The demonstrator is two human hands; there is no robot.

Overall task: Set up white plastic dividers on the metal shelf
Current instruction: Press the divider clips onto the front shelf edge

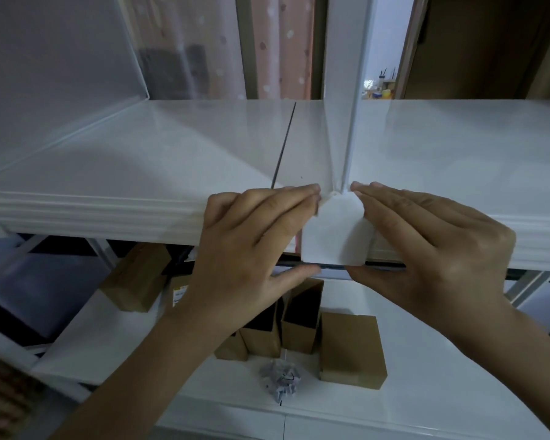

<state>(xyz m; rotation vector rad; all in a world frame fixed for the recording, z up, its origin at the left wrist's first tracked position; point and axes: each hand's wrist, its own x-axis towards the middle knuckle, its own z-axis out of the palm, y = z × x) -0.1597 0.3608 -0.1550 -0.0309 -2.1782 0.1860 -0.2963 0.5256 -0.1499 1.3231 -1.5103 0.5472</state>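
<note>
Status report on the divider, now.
Left hand and right hand pinch the divider's front clip at the shelf edge. Divider upright. Nothing in the way.

White metal shelf [140,173], upright translucent dividers [346,90] on it; cardboard boxes [351,350] on lower tier.

The divider [346,90] stands upright on the shelf [140,173]; its clip [337,236] hangs over the front edge between my left hand [251,246] and right hand [432,246]. Boxes [351,350] sit on the lower shelf [426,392].
</note>
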